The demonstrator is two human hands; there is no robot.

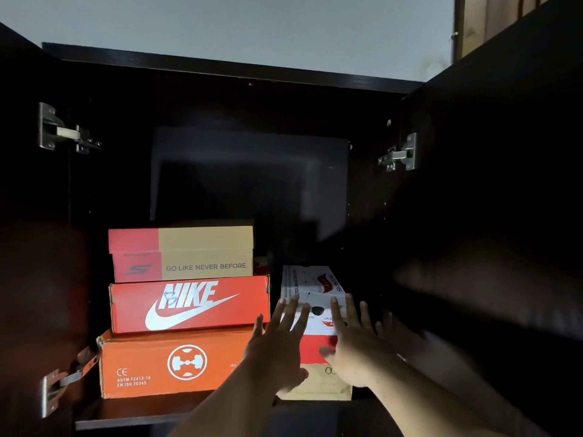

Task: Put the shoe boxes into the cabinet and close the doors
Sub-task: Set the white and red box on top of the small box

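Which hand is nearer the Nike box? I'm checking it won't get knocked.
Left. The left hand hovers just beside the Nike box at its right end; the right hand lies farther right, against the white shoe box.

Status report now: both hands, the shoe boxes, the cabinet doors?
Left hand and right hand open, flat against white Skechers box. Three boxes stacked left, Nike box in middle. Both cabinet doors open.
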